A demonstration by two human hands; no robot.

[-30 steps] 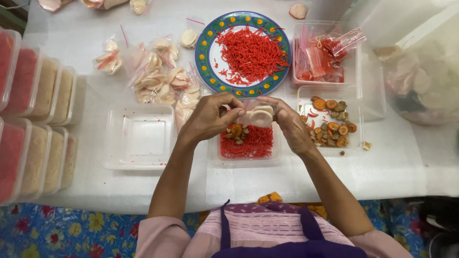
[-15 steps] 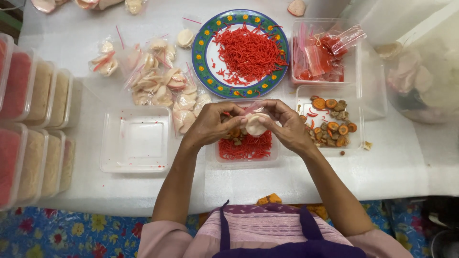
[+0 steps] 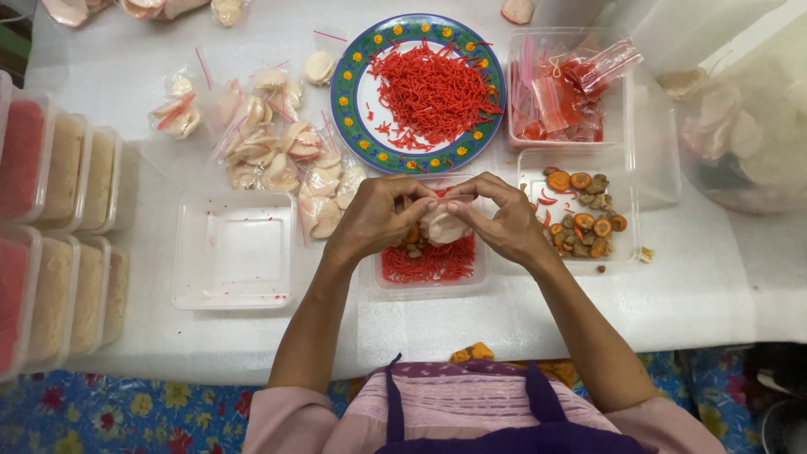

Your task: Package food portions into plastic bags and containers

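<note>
My left hand [image 3: 374, 220] and my right hand [image 3: 498, 220] meet above a clear plastic container [image 3: 430, 284] with red shredded strands and a few brown pieces in it. Between the fingertips of both hands I hold a small clear bag of pale crackers [image 3: 444, 225]. Just beyond my hands stands a blue-rimmed plate [image 3: 357, 105] piled with red strands.
Several small bags of pale crackers [image 3: 273, 151] lie at the left of the plate. An empty clear container [image 3: 234, 250] sits left of my hands. Containers of orange and brown slices [image 3: 580, 220] and of small red-striped bags [image 3: 559, 97] stand at the right. Filled lidded boxes [image 3: 59, 244] line the left edge.
My hands have risen slightly from the container and drawn together, pinching the top of the small cracker bag between the fingertips.
</note>
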